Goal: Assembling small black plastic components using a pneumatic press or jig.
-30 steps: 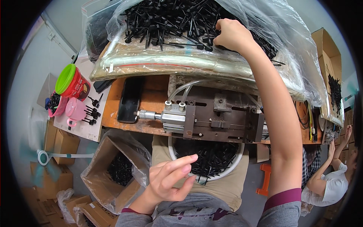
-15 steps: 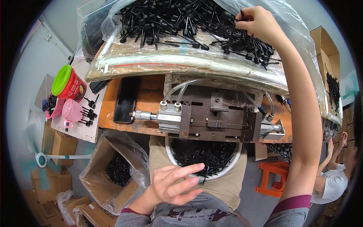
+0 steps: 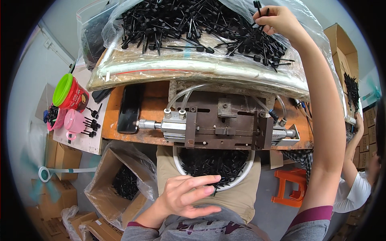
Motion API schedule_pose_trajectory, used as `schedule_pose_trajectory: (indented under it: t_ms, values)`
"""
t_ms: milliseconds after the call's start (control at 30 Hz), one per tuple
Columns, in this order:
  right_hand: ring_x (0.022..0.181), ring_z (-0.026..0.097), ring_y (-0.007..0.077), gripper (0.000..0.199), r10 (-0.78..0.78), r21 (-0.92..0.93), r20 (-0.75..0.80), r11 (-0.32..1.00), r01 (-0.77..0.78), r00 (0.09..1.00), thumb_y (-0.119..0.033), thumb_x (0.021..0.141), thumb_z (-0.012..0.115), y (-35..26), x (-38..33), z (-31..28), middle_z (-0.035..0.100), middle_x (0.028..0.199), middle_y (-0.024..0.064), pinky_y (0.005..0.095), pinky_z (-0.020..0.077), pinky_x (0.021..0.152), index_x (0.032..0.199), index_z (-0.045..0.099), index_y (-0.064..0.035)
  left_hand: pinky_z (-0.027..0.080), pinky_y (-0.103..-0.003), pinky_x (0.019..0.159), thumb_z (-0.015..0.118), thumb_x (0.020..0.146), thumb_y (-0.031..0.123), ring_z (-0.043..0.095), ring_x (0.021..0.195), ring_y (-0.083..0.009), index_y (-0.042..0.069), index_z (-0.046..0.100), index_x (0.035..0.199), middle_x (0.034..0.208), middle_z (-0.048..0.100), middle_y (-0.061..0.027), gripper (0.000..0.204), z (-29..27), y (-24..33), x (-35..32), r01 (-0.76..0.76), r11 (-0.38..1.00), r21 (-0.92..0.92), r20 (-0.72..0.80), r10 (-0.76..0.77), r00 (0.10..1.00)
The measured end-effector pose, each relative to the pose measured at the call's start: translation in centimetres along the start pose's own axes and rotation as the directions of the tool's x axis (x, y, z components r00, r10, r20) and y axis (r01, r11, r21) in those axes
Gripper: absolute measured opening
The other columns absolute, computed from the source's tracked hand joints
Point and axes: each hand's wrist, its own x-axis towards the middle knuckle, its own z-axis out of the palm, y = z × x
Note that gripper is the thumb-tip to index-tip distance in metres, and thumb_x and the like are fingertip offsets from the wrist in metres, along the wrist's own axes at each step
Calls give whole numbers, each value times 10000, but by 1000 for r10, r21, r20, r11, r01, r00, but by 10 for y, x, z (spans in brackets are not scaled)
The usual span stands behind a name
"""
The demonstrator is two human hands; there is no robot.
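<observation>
At the right end of the heap, my right hand (image 3: 278, 23) pinches a thin black plastic piece with a knobbed head (image 3: 257, 5), head up. Many like it make up the black pile (image 3: 181, 24) on the plastic-covered tray (image 3: 161, 66). My left hand (image 3: 187, 195), fingers stretched and apart, hovers by the front rim of a round white basket (image 3: 250, 164) in my lap, which is full of black pieces. Between the hands stands a brown metal fixture (image 3: 225, 132) with a silver cylinder at each end.
A dark phone (image 3: 130, 108) lies left of the fixture. Beyond it are a red tub (image 3: 76, 94) and a pink cup (image 3: 74, 122). A plastic-lined carton (image 3: 104, 193) stands low left, an orange stool (image 3: 291, 186) low right. Another person's arm (image 3: 354, 152) shows far right.
My right hand has raised a black piece, whose head now shows above the fingers. My left hand stays almost still. The other person's hand has moved up to the tray's edge.
</observation>
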Motion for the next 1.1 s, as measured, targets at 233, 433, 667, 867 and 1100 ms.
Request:
schedule_pose_trajectory:
  t_ms: [233,433,667,867,1100]
  values:
    - [800,628,73,228,-11,256,-214,964,67,977,-153,891,671,24,-8,-23,672,903,28,220,529,751,1074,698,-20,496,-215,515,885,656,368,638,603,-141,69,526,1282,1134,676,-176,781,3,-4,3,-13,988,-152,-24,10,1000]
    - [820,663,156,227,89,716,-254,687,126,963,-78,847,697,47,-39,-23,692,946,100,277,562,750,1030,670,54,500,-215,517,889,656,321,627,592,-131,36,501,1297,1078,692,-186,802,6,-6,0,-2,972,-233,-16,-2,1000]
    - [760,674,115,194,152,830,1,551,-86,988,-36,874,672,52,-68,-6,698,907,83,222,579,669,1044,649,54,503,-229,512,880,680,284,640,586,-145,-7,496,1277,941,716,-147,766,9,-7,-2,-15,971,-238,2,16,1000]
    - [731,657,86,281,242,654,86,718,-238,966,-89,857,707,53,-77,-1,677,930,84,215,560,630,1094,634,43,496,-237,506,871,692,265,641,579,-152,-20,491,1283,856,708,-116,758,11,-8,-5,-3,975,-224,26,9,1000]
    - [827,663,188,548,222,85,-284,975,-206,933,-241,756,810,45,-82,7,672,1020,121,325,539,727,1196,573,-15,476,-249,498,868,688,242,645,576,-165,-24,491,1279,754,669,-72,750,8,-8,-6,0,974,-228,33,7,999]
